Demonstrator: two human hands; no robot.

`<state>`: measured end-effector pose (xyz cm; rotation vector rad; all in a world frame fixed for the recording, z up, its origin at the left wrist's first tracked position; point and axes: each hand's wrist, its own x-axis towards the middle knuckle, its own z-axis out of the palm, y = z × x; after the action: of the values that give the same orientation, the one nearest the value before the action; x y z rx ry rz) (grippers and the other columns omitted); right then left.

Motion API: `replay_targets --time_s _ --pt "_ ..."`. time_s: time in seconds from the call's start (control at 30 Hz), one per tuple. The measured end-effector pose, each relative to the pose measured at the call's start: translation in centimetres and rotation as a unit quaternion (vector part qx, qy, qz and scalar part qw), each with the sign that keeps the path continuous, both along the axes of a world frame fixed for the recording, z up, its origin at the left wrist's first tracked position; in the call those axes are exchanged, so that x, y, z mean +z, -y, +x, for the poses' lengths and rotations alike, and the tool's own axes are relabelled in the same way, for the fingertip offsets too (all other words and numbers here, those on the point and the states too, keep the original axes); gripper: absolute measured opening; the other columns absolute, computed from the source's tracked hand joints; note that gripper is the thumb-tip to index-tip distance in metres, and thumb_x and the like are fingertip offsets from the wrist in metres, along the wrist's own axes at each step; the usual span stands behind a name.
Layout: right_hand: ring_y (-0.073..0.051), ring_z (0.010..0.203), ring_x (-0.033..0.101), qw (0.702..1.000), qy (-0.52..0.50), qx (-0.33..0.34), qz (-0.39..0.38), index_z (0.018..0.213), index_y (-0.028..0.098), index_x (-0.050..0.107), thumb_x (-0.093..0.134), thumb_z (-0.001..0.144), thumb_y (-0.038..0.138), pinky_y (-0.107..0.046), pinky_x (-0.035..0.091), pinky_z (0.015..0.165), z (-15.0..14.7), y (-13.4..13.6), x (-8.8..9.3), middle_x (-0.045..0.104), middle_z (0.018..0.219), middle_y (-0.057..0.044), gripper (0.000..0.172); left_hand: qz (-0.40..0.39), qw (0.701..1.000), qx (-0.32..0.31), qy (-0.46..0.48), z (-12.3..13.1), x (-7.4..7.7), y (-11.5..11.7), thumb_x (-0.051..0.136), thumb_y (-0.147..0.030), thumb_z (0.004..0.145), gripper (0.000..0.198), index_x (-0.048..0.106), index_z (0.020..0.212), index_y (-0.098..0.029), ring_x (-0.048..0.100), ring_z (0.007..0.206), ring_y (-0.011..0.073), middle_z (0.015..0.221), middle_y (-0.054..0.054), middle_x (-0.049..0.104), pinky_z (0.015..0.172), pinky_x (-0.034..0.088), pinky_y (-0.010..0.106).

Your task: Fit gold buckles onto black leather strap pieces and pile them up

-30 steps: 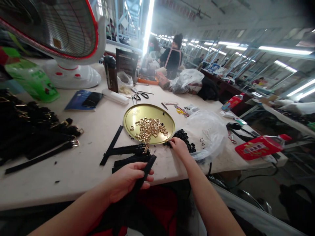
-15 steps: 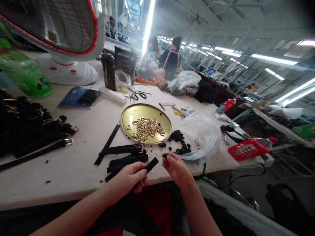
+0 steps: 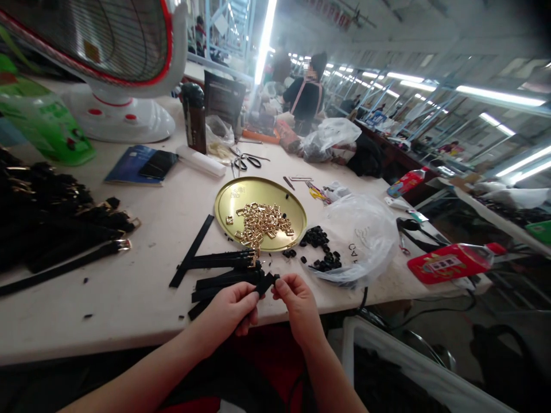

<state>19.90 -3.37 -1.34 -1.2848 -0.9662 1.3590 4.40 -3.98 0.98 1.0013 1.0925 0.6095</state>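
Left hand: closed round the end of a black strap, holding its tip up and steady at the table edge.
Right hand: fingertips pinched on a small black loop, touching the strap tip, apparently so the two could meet.
Loose straps: lay just beyond the hands, within easy reach.
Gold tray: held brass buckles, centred ahead.
Black loops: heaped beside the tray, near the right hand.
Finished straps: piled well apart, far left.

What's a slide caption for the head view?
Left hand and right hand pinch a black strap end beside gold tray of buckles.
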Motion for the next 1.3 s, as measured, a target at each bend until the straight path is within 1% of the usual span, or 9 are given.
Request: replay_targets --time_s 0.2,0.37,0.47,0.67,0.8,0.9,1.03,1.2,1.3 --pt "-0.013 0.066 0.058 0.999 -0.045 0.025 -0.018 0.087 0.019 0.056 0.065 0.069 0.032 -0.03 0.046 0.065 -0.4 0.0 -0.5 0.067 0.085 -0.003 0.024 0.105 0.984 -0.061 -0.132 -0.6 -0.2 -0.2 0.038 -0.038 0.079 0.026 0.054 0.078 -0.018 0.043 0.04 0.0093 0.052 -0.005 0.052 0.041 0.032 0.019" --pt "-0.018 0.08 0.06 0.993 0.079 0.077 0.031 0.082 0.02 0.061 0.063 0.07 0.028 -0.034 0.045 0.078 0.3 0.3 -0.5 0.068 0.083 -0.002 0.015 0.237 0.934 -0.104 -0.247 -1.6 0.4 -0.6 0.039 -0.031 0.08 0.025 0.062 0.077 -0.021 0.058 0.07 0.0177 0.074 0.002 0.065 0.062 0.038 0.024" --pt "-0.018 0.078 0.06 0.987 0.124 0.1 0.035 0.08 0.021 0.062 0.064 0.069 0.027 -0.033 0.045 0.076 0.8 0.5 -0.4 0.067 0.082 -0.002 0.012 0.221 0.929 -0.125 -0.27 -1.9 0.2 -0.8 0.04 -0.034 0.079 0.027 0.061 0.072 -0.02 0.057 0.064 0.0175 0.066 0.002 0.063 0.058 0.036 0.023" --pt "-0.012 0.055 0.054 0.995 0.038 0.08 -0.037 0.074 0.02 0.057 0.068 0.064 0.027 -0.025 0.043 0.057 0.1 0.8 -0.5 0.059 0.058 0.005 0.017 0.224 0.915 -0.139 -0.305 -1.8 -0.4 -1.0 0.039 -0.037 0.08 0.029 0.056 0.065 -0.019 0.053 0.059 0.015 0.061 0.0 0.058 0.053 0.031 0.022" --pt "-0.011 0.055 0.052 0.994 -0.013 0.092 -0.051 0.075 0.019 0.056 0.068 0.064 0.026 -0.025 0.041 0.057 -0.5 0.9 -0.9 0.058 0.057 0.005 0.018 0.226 0.927 -0.128 -0.27 -1.2 -0.6 -0.5 0.036 -0.033 0.082 0.028 0.057 0.07 -0.019 0.054 0.064 0.0149 0.067 0.0 0.06 0.057 0.034 0.023" --pt "-0.009 0.054 0.049 0.995 -0.036 0.074 -0.057 0.076 0.018 0.057 0.066 0.067 0.026 -0.023 0.039 0.059 -0.1 0.8 -1.2 0.055 0.054 0.005 0.015 0.19 0.949 -0.148 -0.204 -1.2 -0.4 -0.1 0.035 -0.027 0.082 0.026 0.056 0.097 -0.021 0.056 0.065 0.014 0.072 0.0 0.061 0.06 0.038 0.023" --pt "-0.008 0.053 0.047 0.994 -0.065 0.066 -0.056 0.075 0.017 0.059 0.066 0.068 0.026 -0.021 0.037 0.057 -0.4 0.9 -1.5 0.055 0.056 0.005 0.014 0.108 0.966 -0.187 -0.141 -1.7 0.4 -0.2 0.031 -0.025 0.083 0.048 0.027 0.131 -0.022 0.052 0.053 0.0112 0.07 -0.003 0.057 0.054 0.041 0.022" --pt "-0.012 0.062 0.054 0.986 -0.045 0.153 -0.048 0.084 0.018 0.06 0.066 0.066 0.029 -0.025 0.042 0.062 -1.1 -0.5 -1.0 0.061 0.071 0.001 0.022 0.128 0.978 -0.111 -0.121 -2.3 0.3 -1.4 0.042 -0.034 0.078 0.048 0.039 0.124 -0.02 0.053 0.07 0.0149 0.085 0.003 0.06 0.062 0.042 0.023" --pt "-0.015 0.069 0.056 0.976 0.167 0.128 0.049 0.086 0.018 0.058 0.057 0.072 0.037 -0.027 0.044 0.065 1.0 -5.4 -0.2 0.061 0.076 -0.002 0.024 0.084 0.992 -0.053 -0.08 -2.6 -0.2 -2.4 0.046 -0.043 0.076 0.038 0.05 0.105 -0.019 0.045 0.053 0.0105 0.066 -0.002 0.055 0.047 0.036 0.019"
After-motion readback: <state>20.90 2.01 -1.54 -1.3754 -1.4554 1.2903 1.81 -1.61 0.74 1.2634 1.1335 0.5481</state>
